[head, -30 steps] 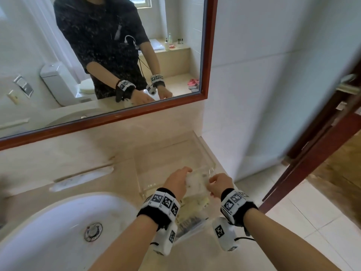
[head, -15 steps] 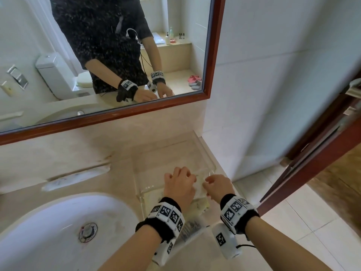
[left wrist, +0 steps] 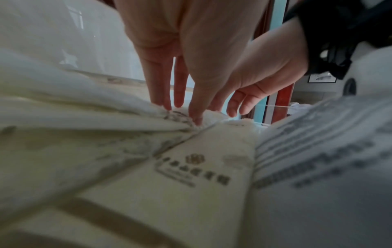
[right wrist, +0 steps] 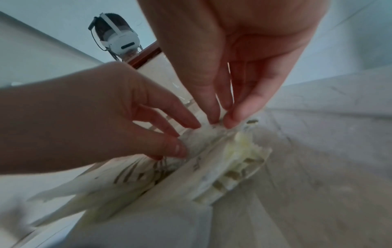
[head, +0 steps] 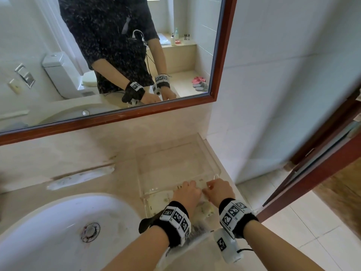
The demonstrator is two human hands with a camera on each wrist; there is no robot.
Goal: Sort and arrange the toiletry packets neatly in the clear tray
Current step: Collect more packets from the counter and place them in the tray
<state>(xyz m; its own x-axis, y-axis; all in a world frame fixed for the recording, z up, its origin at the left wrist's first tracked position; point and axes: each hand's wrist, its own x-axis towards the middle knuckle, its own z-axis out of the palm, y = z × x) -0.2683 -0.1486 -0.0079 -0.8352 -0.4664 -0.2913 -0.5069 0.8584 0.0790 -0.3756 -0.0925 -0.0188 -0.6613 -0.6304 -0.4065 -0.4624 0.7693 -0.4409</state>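
Observation:
The clear tray point(head: 210, 153) stands on the beige counter to the right of the sink. Cream toiletry packets point(head: 163, 200) lie piled at its near end, one with a printed logo point(left wrist: 203, 167). My left hand point(head: 187, 192) is over the pile, its straight fingertips point(left wrist: 196, 117) pressing down on a crumpled cream packet point(right wrist: 212, 142). My right hand point(head: 216, 189) is just to the right of it, nearly touching. In the right wrist view the right hand point(right wrist: 220, 123) pinches that packet's far edge between thumb and fingers. The far half of the tray holds nothing.
A white sink point(head: 58, 231) fills the lower left. A grey-printed packet point(head: 197, 229) lies under my wrists at the counter's front. A red-framed mirror point(head: 222, 55) hangs behind, a white tiled wall point(head: 273, 94) is close to the tray's right, and a brown door point(head: 312, 173) is beyond.
Both hands have come down and toward me with the packet, from above the tray's middle to its near end. The left hand now presses on the pile.

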